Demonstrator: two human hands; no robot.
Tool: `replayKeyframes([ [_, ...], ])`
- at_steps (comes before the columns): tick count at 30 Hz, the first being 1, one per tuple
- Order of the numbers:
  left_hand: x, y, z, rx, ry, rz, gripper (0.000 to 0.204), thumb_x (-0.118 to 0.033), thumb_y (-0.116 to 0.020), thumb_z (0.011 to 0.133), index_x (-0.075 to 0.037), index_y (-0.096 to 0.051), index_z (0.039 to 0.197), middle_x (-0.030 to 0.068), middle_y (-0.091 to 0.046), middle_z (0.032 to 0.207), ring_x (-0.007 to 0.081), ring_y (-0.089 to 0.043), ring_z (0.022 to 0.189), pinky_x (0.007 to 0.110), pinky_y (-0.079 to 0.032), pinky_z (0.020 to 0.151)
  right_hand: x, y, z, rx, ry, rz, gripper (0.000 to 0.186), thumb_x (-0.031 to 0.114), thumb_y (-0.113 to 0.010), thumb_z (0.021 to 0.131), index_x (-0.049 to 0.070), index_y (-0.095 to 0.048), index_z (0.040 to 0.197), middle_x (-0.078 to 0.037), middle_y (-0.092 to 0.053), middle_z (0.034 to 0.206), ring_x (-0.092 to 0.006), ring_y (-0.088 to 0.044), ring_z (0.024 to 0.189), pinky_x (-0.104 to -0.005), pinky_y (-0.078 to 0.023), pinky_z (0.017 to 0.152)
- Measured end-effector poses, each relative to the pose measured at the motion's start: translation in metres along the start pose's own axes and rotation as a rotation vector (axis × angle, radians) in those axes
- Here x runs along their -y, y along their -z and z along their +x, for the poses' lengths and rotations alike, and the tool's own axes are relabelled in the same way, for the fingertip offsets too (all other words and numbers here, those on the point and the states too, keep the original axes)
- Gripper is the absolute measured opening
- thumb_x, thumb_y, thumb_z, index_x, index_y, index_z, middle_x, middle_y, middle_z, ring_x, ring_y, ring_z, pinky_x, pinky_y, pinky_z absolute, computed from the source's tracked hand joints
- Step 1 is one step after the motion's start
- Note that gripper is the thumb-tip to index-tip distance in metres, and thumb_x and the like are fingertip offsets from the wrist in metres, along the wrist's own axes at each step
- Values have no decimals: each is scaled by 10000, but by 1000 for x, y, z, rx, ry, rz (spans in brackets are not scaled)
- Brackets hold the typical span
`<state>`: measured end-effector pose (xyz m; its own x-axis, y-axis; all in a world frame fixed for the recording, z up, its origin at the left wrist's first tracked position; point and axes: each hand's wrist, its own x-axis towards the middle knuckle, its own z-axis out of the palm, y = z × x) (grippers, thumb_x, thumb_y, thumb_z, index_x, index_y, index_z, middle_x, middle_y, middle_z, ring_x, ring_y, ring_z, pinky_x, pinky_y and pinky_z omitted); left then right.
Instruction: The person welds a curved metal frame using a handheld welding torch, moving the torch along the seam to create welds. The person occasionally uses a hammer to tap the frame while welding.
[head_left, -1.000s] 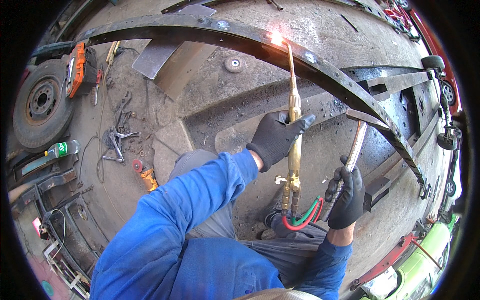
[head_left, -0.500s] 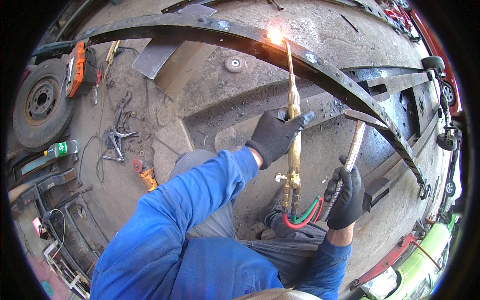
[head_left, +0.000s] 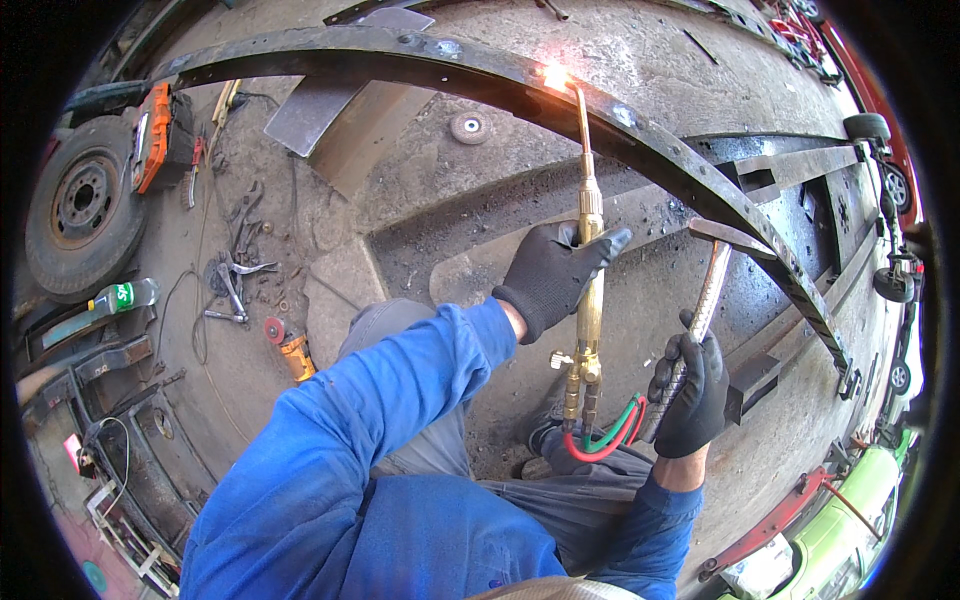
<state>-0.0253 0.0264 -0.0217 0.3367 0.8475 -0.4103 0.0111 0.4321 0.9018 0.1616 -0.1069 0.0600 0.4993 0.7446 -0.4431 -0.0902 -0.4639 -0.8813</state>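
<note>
My gloved left hand (head_left: 555, 270) is closed around a brass gas torch (head_left: 590, 325) with red and green hoses below it. The torch's copper tip points up to a bright glowing spot (head_left: 556, 78) on a long curved, dark steel beam (head_left: 685, 170) with holes along it. My gloved right hand (head_left: 690, 390) grips a hammer (head_left: 710, 285) by its patterned metal handle. The hammer's head is raised near the beam's right half; whether it touches the beam I cannot tell.
At left lie a tire (head_left: 75, 200), an orange-and-black case (head_left: 152, 140), loose tools, an angle grinder (head_left: 295, 355) and a bottle (head_left: 125, 296). A grinding disc (head_left: 468, 127) and steel plates (head_left: 310, 110) lie beyond me. Vehicle parts and a green car body (head_left: 840, 510) line the right.
The glow at the torch tip varies in size. The torch and both my hands stay in nearly the same places, with only very slight shifts.
</note>
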Motion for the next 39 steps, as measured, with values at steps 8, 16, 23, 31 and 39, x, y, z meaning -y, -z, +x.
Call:
replayKeyframes([
  [8,0,0,3,-21,-52,5,521,-534,-807,1009,-35,-722,884,11,-642,736,81,-594,650,300,-518,602,1,-3,-1,7,20,-65,434,290,-579,1141,21,-581,1481,4,-595,935,-62,-596,678,-212,-481,507],
  [16,0,2,0,8,21,17,501,-528,-808,1010,-49,-722,891,0,-636,737,77,-585,649,296,-509,596,0,-4,2,-3,45,-78,454,270,-604,1137,-3,-551,1497,-28,-620,901,-84,-607,641,-242,-489,504],
  [23,-1,1,0,-11,-36,-20,520,-541,-810,1002,-40,-721,895,9,-651,744,87,-604,649,296,-518,597,-3,-12,2,-63,2,-134,485,247,-605,1131,-8,-532,1537,-18,-614,887,-69,-603,652,-242,-482,515],
  [31,-5,8,-4,12,-28,-17,491,-513,-800,1016,-51,-718,872,4,-646,726,80,-596,642,290,-504,587,-10,-34,21,-46,312,-304,561,195,-604,1128,52,-475,1656,-28,-656,931,-60,-569,648,-247,-501,576],
  [39,-19,14,-33,22,-196,-92,451,-488,-774,1052,-76,-704,883,-49,-597,721,39,-516,655,273,-438,577,31,-84,119,164,975,-713,560,150,-607,1132,108,-488,1677,-142,-719,1462,-194,-714,1137,-345,-562,1031],
])
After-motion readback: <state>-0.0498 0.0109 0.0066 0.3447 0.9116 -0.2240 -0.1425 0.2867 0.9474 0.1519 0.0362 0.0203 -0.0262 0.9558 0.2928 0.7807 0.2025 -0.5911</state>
